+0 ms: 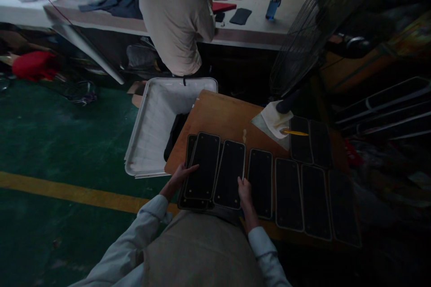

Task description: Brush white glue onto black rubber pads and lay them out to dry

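Note:
My left hand (180, 178) grips the left edge of a black rectangular panel (204, 166), which has a pale rim and small metal studs near its corners. This panel overlaps another dark panel (182, 202) beneath it. My right hand (245, 191) is closed on the right edge of a second studded panel (230, 172), thumb on top. Just right of that hand lies a similar panel (260, 183). Several more, such as the panel (288, 193), line the near edge of the brown board (222, 110). The fingers under the held panels are hidden.
A white plastic bin (153, 132) with dark material inside stands left of the board. A yellow pen-like tool (294, 132) rests by pale sheets (274, 119). Another person (171, 13) stands ahead at a cluttered workbench (251, 38). A wire fan guard (296, 40) rises at right.

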A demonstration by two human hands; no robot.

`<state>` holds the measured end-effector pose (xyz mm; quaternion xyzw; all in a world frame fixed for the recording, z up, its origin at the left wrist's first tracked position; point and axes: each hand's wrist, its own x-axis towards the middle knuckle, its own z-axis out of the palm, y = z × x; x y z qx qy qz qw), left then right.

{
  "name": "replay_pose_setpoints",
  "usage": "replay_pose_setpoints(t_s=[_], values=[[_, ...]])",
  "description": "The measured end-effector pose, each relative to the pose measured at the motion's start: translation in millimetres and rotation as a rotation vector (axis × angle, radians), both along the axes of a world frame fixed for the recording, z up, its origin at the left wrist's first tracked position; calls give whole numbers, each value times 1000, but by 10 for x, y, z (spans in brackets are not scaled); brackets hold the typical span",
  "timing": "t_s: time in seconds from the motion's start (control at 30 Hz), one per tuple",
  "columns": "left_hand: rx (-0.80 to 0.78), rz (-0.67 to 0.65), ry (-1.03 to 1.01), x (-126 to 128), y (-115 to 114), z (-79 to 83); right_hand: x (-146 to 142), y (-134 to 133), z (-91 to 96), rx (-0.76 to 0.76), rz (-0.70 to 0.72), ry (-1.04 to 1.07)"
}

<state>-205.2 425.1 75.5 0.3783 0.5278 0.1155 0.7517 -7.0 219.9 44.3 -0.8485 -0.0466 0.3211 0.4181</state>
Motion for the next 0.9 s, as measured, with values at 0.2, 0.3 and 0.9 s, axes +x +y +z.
replay_pose_setpoints(t_s=[0.2,0.3,0.9], values=[[30,41,8,-125,93,53,21,-51,35,-116,41,-160],[59,64,32,-122,80,104,5,-101,162,-130,83,-234],[46,-137,-82,-270,286,206,-667,929,-22,217,319,-87]])
